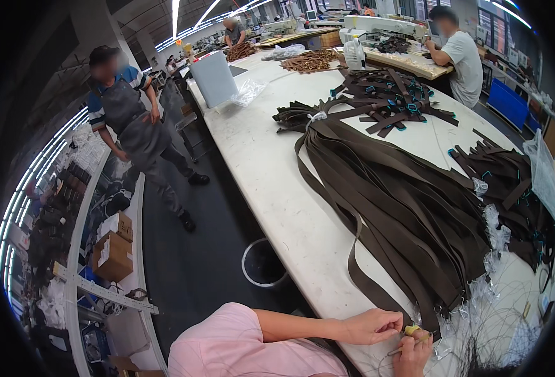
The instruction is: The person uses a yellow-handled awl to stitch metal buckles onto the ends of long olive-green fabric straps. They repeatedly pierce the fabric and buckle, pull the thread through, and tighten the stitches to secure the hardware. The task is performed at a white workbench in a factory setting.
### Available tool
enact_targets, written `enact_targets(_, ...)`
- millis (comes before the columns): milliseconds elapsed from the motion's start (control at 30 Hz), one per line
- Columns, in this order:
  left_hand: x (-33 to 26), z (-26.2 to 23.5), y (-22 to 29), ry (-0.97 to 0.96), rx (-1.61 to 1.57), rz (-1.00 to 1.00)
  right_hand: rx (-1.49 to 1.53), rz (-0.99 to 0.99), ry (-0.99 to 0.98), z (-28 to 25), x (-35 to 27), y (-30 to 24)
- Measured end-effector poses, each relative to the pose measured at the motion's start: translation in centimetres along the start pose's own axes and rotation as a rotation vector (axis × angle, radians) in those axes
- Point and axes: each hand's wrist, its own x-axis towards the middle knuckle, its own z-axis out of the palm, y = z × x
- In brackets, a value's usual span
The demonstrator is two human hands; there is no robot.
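Note:
My left hand (371,327) reaches in from a pink sleeve and pinches at a small yellow object (410,329) near the table's front edge. Just below it, my right hand (413,355) is closed around the same yellow object; what the object is I cannot tell. Both hands work at the near ends of a large bundle of long dark brown straps (390,201). The bundle fans out across the white table (258,163) and is tied at its far end with a white band (317,117). Thin dark threads and clear plastic wrappers (481,295) lie by my hands.
More brown straps with teal tags lie farther back (384,94) and at the right (510,182). A white container (214,78) stands at the far left corner. A round bin (263,262) sits on the floor. A person in an apron (133,125) stands in the aisle; another person (462,56) sits at the back.

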Motion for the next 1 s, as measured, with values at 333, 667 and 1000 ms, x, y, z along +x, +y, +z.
enact_targets(333, -0.3, -0.9, -1.0, 0.003, 0.442, 0.311, 0.119, 0.04, -0.027, -0.3, 1.5, -1.4)
enact_targets(667, 1.5, -2.7, -1.6, -0.082, 0.469, 0.296, 0.112, 0.089, 0.014, -1.3, 2.9, -1.7)
enact_targets(1000, 0.4, -0.9, -2.2, 0.123, 0.427, 0.374, 0.073, 0.124, -0.098, -0.8, 2.7, -1.3)
